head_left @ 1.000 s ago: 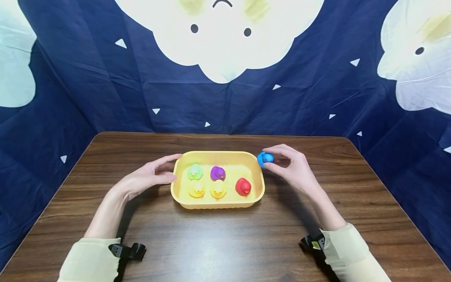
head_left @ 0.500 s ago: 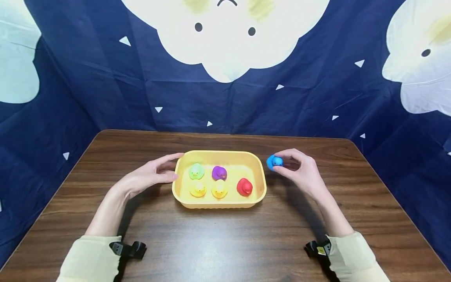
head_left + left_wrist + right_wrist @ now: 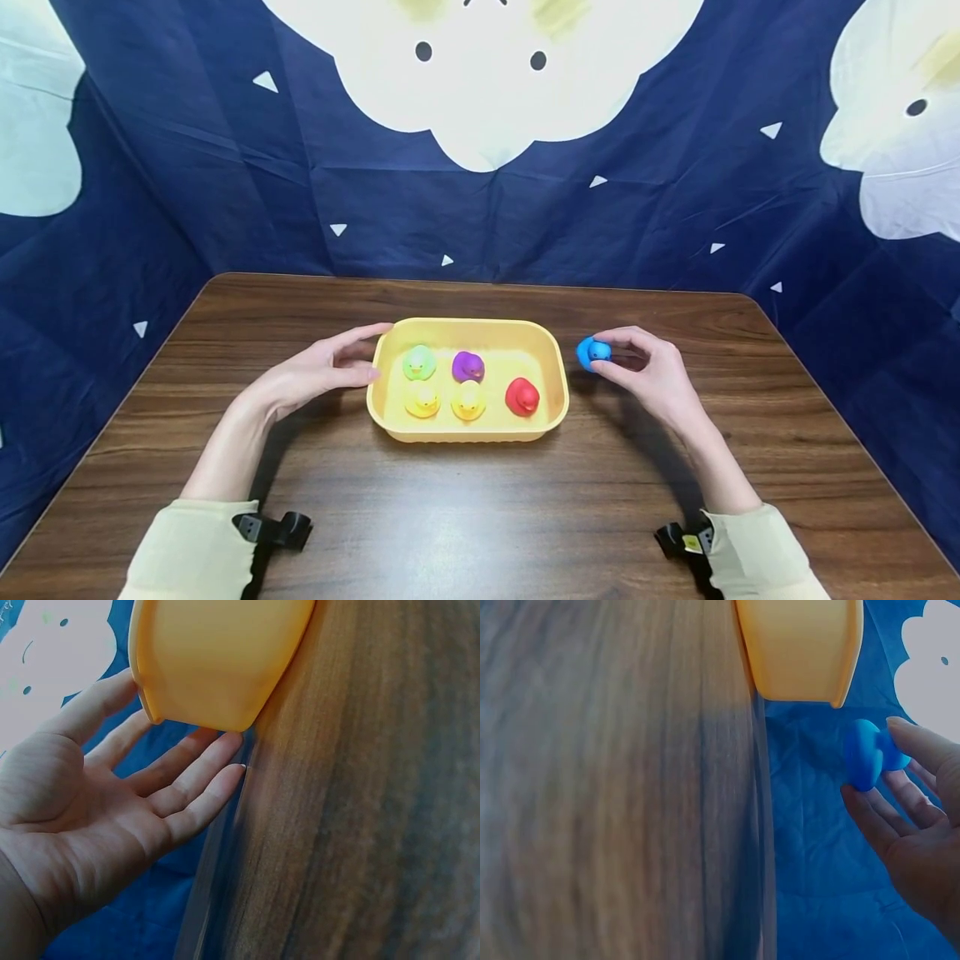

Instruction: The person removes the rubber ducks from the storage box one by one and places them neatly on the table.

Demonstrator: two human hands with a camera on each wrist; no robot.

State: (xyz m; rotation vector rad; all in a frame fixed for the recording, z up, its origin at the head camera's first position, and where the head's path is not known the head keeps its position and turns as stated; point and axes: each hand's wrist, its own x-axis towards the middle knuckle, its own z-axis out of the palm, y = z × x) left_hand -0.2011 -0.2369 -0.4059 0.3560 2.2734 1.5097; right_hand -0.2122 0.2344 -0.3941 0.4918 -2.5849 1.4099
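My right hand pinches a small blue rubber duck between thumb and fingertips, just right of a yellow plastic basket. In the right wrist view the blue duck hangs above the tabletop, apart from the basket. Inside the basket sit a green duck, a purple duck, two yellow ducks and a red duck. My left hand touches the basket's left end with thumb and extended fingers; the left wrist view shows its palm clear of the wall.
The basket stands on a brown wood-grain table with a rounded back edge. Behind and beside it hangs a dark blue cloth printed with white clouds and triangles. Black straps sit at both sleeve cuffs.
My right hand has carried the blue duck from the basket's right rim rightward and slightly down. The left hand stays at the basket, and the other ducks keep their places.
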